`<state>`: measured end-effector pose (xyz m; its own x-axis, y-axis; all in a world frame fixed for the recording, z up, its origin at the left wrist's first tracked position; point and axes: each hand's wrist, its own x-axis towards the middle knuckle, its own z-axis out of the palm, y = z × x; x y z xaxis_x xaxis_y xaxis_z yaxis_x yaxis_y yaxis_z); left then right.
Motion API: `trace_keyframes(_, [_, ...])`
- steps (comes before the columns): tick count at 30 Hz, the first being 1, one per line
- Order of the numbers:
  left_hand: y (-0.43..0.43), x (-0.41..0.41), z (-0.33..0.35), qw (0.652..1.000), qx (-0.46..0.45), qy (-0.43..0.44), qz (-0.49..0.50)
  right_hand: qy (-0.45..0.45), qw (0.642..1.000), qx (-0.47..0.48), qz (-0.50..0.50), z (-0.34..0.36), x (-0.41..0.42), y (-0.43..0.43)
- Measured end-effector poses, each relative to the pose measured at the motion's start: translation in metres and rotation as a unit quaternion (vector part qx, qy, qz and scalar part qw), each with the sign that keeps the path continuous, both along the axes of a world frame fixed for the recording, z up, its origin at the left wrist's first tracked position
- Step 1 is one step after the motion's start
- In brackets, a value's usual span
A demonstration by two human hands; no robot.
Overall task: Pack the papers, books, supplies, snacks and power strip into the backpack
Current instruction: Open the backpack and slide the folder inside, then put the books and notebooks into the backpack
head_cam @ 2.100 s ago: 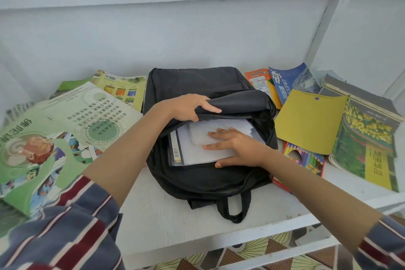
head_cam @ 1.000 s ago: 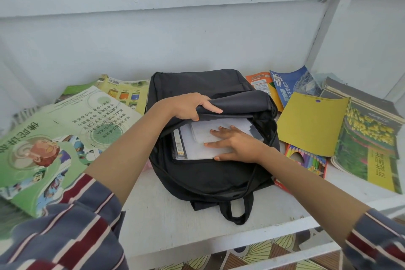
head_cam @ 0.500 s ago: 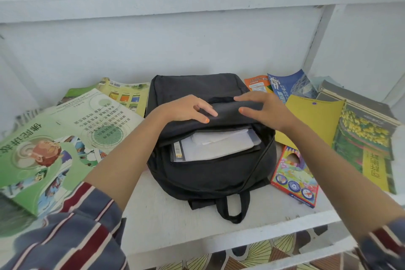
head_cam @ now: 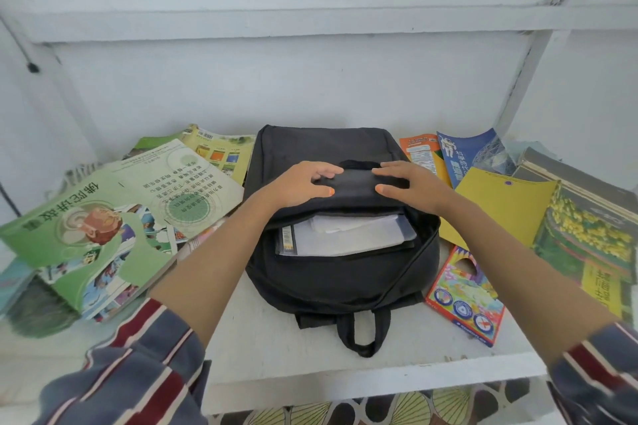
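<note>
From the head view, I read this as a pause between loads: white papers (head_cam: pixel 348 236) already lie inside the open mouth of the black backpack (head_cam: pixel 341 272), which rests flat on the white shelf (head_cam: pixel 262 338) with its carry loop toward me. My guess is that I am now spreading the opening for the next item.

My left hand (head_cam: pixel 303 185) sits on the backpack's upper flap (head_cam: pixel 352 183), fingers curled over the fabric edge and thumb beneath, pinching it. My right hand (head_cam: pixel 412 188) is on the same flap just right of the left, palm down and fingers spread. I cannot tell whether it grips the cloth or only presses it. Both forearms reach straight ahead, striped sleeves pushed back.

Plenty is unpacked. Left of the backpack lie the green picture books (head_cam: pixel 103 221), overlapping. Right of it, touching its lower corner, is the coloured pencil box (head_cam: pixel 464 297); the yellow envelope (head_cam: pixel 500 207) lies beyond that, with more books (head_cam: pixel 587 235) at the far right and a blue booklet (head_cam: pixel 466 155) behind.

Next, I judge, one hand must keep the flap raised while the other fetches a nearby item, probably the pencil box or envelope, and slides it flat over the papers.
</note>
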<state>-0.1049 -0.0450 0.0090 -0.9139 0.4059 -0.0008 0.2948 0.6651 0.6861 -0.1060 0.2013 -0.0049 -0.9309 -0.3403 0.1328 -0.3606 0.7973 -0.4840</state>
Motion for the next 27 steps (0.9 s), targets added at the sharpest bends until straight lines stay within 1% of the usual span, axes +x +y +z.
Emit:
trace_keyframes(8, [0.031,0.003,0.013,0.998,-0.039,0.047,-0.025,0.001,1.000,-0.027,-0.010,0.011,0.014,0.013])
trace_keyframes(11, [0.060,0.006,0.022,0.996,-0.024,0.077,-0.045,0.002,0.998,-0.044,-0.040,0.020,0.027,0.034])
trace_keyframes(15, [0.111,0.015,0.022,0.989,0.010,0.110,-0.100,0.013,0.994,-0.046,-0.099,0.022,0.041,0.075])
trace_keyframes(18, [0.152,0.022,0.013,0.988,0.023,0.075,-0.134,0.019,0.991,-0.030,-0.131,0.019,0.045,0.115])
trace_keyframes(22, [0.207,0.025,-0.006,0.986,0.009,0.020,-0.168,0.008,0.988,-0.009,-0.155,0.016,0.039,0.176])
trace_keyframes(24, [0.233,0.027,-0.014,0.986,0.008,0.000,-0.165,-0.007,0.989,-0.001,-0.151,0.015,0.031,0.208])
trace_keyframes(27, [0.269,0.032,-0.028,0.990,0.017,-0.024,-0.140,-0.045,0.993,0.021,-0.109,0.015,0.016,0.245])
